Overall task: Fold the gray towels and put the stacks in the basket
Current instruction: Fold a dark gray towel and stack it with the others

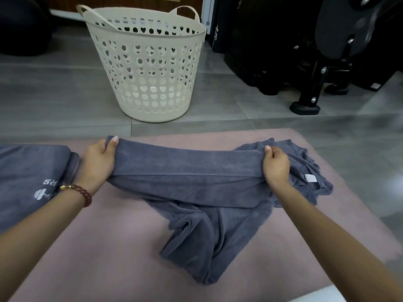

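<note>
At 9 o'clock of your left grip (98,160), just beside the wrist, the folded gray towel stack (32,168) with its white dumbbell logo lies on the pink mat (109,247). Your left grip pinches the left end of the gray towel (187,168), thumb on top and fingers curled under. From there the held band runs straight from 9 to 3 o'clock to your right grip (275,165), which is closed on the other end in the same way.

That is the relation to mind: the long axis lies across you, with a grip at each end and neither nearer. The slack falls toward 6 o'clock and lies rumpled on the mat, so I judge the next fold needs that tail drawn flat first.

Past the right grip, at 3 o'clock, more gray cloth with a white tag (310,178) is bunched; you cannot tell whether it is the same towel. The cream laundry basket (144,62) stands on the floor at 12 o'clock, well apart.
</note>
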